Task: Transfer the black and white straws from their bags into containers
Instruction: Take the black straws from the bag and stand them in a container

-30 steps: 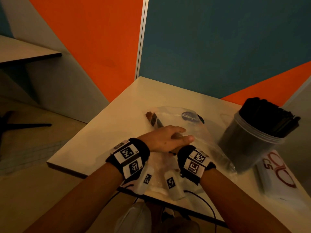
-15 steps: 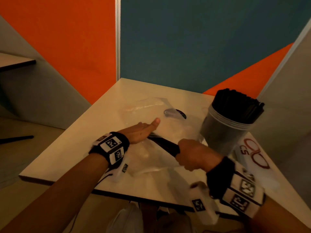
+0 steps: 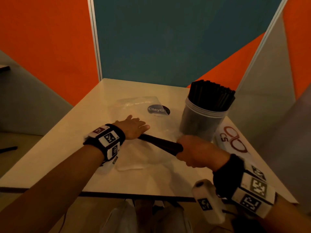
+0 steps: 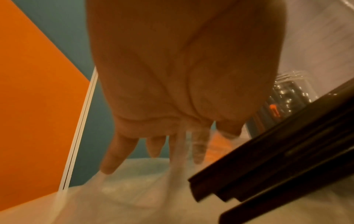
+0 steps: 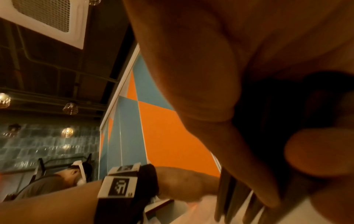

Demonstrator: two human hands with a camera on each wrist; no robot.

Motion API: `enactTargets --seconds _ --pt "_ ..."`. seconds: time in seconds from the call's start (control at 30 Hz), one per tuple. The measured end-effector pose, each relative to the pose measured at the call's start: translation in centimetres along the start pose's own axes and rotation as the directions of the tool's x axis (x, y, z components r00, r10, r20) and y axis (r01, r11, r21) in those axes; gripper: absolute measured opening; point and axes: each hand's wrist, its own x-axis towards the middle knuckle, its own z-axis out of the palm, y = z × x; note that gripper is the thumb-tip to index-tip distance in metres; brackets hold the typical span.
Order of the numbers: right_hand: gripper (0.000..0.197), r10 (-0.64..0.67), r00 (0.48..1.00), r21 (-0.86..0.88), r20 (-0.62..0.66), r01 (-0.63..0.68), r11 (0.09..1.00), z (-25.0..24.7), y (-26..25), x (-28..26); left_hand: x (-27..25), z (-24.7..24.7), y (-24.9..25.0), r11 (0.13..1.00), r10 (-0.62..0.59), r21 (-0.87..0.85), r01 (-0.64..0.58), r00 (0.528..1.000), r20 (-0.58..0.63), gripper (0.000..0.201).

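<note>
At centre of the bench, the right hand (image 3: 196, 151) is clenched around a bundle of black plastic straws (image 3: 159, 144), which slants leftward, its far end under the left hand (image 3: 133, 126). That left hand lies flat, fingers (image 4: 113, 153) straight, pressing on a clear plastic bag (image 3: 134, 118) spread on the pale bench (image 3: 58, 148). Right of the bag stands a clear round plastic container (image 3: 202, 121) packed with upright black straws (image 3: 211, 95). A white printed sheet with a red logo (image 3: 233, 140) lies beside its base.

Dim warm light; wrist views blurred; edges bowed
</note>
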Motion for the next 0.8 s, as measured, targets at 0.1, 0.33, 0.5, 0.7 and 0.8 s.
enactTargets --seconds 0.1,0.33,0.5,0.7,0.8 --pt "0.008 -0.027 1.0 -0.075 0.011 0.028 0.997 -2.0 0.7 -1.6 0.2 -0.3 -0.5 0.977 -0.094 0.193 0.086 0.995 0.033 0.057" --pt "0.011 -0.027 0.999 -0.245 -0.026 0.02 0.969 -7.5 2.1 -4.9 -4.7 -2.6 3.9 0.859 0.457 -0.22 -0.462 0.886 -0.076 0.079" --pt "0.017 -0.132 0.99 -0.088 -0.044 0.127 0.988 -10.3 1.5 -5.6 -6.0 -0.5 9.6 0.647 0.594 -0.368 -0.668 0.744 -0.307 0.076" --pt "0.026 -0.17 0.971 0.424 -0.17 0.228 0.876 -11.2 3.3 -5.6 -4.8 0.7 10.9 0.556 0.478 -0.493 -0.669 0.743 -0.468 0.018" --pt "0.023 -0.187 0.967 0.515 -0.172 0.25 0.82 -10.6 3.9 -5.1 -4.8 1.1 11.0 0.527 0.466 -0.533 -0.662 0.75 -0.47 0.018"
